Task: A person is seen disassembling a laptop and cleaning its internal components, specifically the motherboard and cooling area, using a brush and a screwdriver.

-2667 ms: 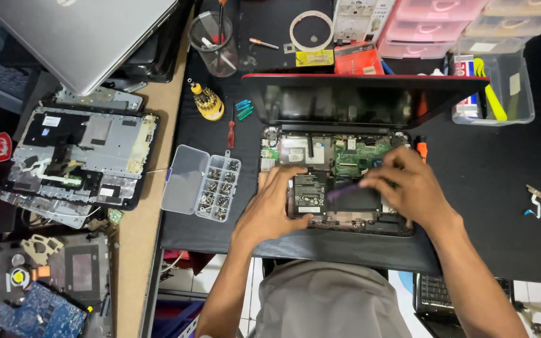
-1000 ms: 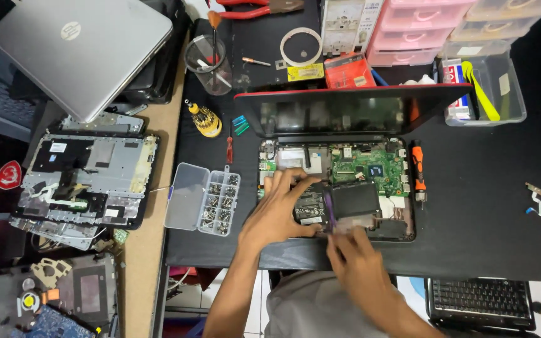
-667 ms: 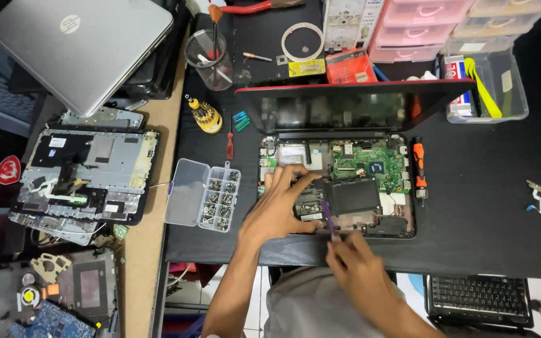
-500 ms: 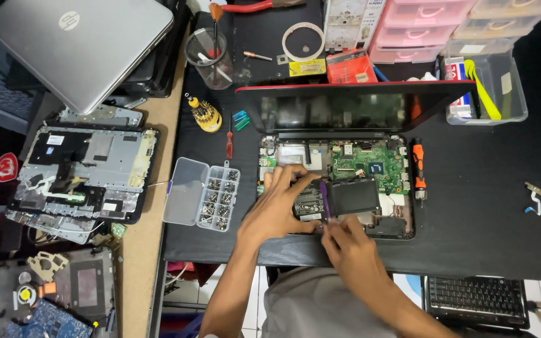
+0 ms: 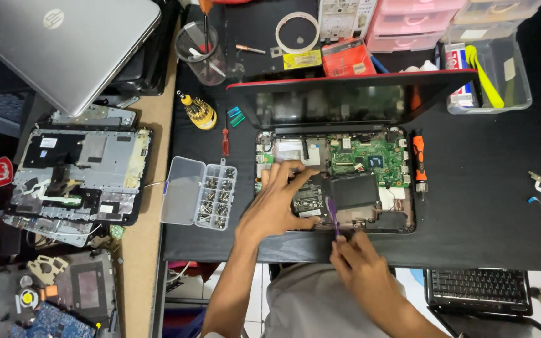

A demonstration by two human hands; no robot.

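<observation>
Two hands point(image 5: 277, 209) point(image 5: 357, 266) over white-labelled laptop drive point(image 5: 310, 199)

a black mat point(image 5: 483, 206) covers the work surface beside a bare wooden strip point(image 5: 148, 250). on the mat lie an opened red laptop point(image 5: 345, 181), a clear screw organiser point(image 5: 198, 193), a small red screwdriver point(image 5: 225, 139), a yellow bit holder point(image 5: 198, 112), a clear cup point(image 5: 203, 57), a tape ring point(image 5: 297, 31) and an orange tool point(image 5: 419, 156).
</observation>
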